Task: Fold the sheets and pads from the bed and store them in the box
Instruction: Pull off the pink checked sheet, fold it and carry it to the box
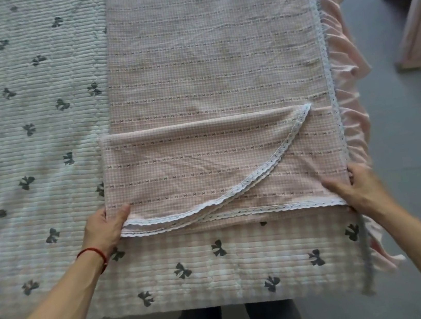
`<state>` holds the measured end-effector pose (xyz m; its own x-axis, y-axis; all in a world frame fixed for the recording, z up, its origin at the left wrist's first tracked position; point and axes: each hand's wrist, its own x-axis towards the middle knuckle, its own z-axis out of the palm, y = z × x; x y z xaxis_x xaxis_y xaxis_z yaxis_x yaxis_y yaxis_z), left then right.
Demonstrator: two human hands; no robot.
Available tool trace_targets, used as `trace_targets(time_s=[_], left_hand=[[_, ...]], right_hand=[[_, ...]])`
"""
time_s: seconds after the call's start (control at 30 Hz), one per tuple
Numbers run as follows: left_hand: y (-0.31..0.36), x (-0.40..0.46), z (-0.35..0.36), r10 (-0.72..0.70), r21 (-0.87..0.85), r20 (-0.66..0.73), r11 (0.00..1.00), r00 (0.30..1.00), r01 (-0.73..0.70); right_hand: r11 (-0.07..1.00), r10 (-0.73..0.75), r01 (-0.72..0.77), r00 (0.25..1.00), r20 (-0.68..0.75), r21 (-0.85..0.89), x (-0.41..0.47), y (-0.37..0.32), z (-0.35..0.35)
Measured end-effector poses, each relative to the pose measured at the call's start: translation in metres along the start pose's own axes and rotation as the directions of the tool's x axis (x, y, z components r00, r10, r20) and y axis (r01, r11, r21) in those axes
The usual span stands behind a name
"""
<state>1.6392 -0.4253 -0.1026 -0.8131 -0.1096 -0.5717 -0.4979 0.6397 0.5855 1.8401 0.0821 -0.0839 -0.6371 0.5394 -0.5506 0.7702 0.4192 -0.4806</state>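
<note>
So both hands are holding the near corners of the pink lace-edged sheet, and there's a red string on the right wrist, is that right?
Not quite. The head view shows the red string on the left wrist, not the right. The rest holds: the left hand and right hand hold the near corners of the pink lace-edged sheet.

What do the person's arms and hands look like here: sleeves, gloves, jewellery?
Both forearms are bare, with no sleeves in view and no gloves. The left hand has a thin red string bracelet round its wrist. The right hand shows no visible rings, watch or band.
</note>
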Motion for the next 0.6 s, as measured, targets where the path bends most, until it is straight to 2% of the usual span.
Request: trace_targets(time_s=[0.13, 0.2, 0.27, 0.33, 0.4, 0.47, 0.53, 0.6], left_hand=[[0.019, 0.003, -0.005, -0.001, 0.011, -0.015, 1.0, 1.0, 0.001], [0.035, 0.024, -0.014, -0.016, -0.019, 0.012, 1.0, 1.0, 0.016], [0.053, 0.054, -0.019, -0.08, -0.177, 0.052, 0.98, 0.995, 0.088], [0.074, 0.09, -0.016, -0.158, -0.368, 0.105, 0.911, 0.982, 0.186], [0.097, 0.12, -0.007, -0.144, -0.458, 0.103, 0.871, 0.984, 0.176], [0.112, 0.135, 0.0, -0.108, -0.465, 0.039, 0.878, 0.993, 0.114], [0.113, 0.141, 0.004, -0.133, -0.452, -0.004, 0.884, 0.991, 0.117], [0.117, 0.134, 0.008, -0.113, -0.357, -0.09, 0.931, 0.99, 0.074]], right_hand=[[0.999, -0.002, 0.005, 0.999, 0.04, -0.054, 0.002, 0.006, -0.004], [1.0, 0.005, -0.005, 1.0, 0.005, -0.008, 0.016, -0.014, -0.013], [0.992, 0.041, -0.031, 0.995, -0.086, 0.119, 0.038, -0.038, -0.019], [0.977, 0.096, -0.058, 0.979, -0.178, 0.206, 0.067, -0.056, -0.022], [0.983, 0.135, -0.096, 0.956, -0.262, 0.157, 0.094, -0.064, -0.02], [0.988, 0.146, -0.123, 0.937, -0.317, 0.09, 0.107, -0.072, -0.023], [0.992, 0.122, -0.108, 0.926, -0.357, 0.057, 0.112, -0.076, -0.027], [0.996, 0.085, -0.085, 0.914, -0.397, 0.018, 0.111, -0.076, -0.025]])
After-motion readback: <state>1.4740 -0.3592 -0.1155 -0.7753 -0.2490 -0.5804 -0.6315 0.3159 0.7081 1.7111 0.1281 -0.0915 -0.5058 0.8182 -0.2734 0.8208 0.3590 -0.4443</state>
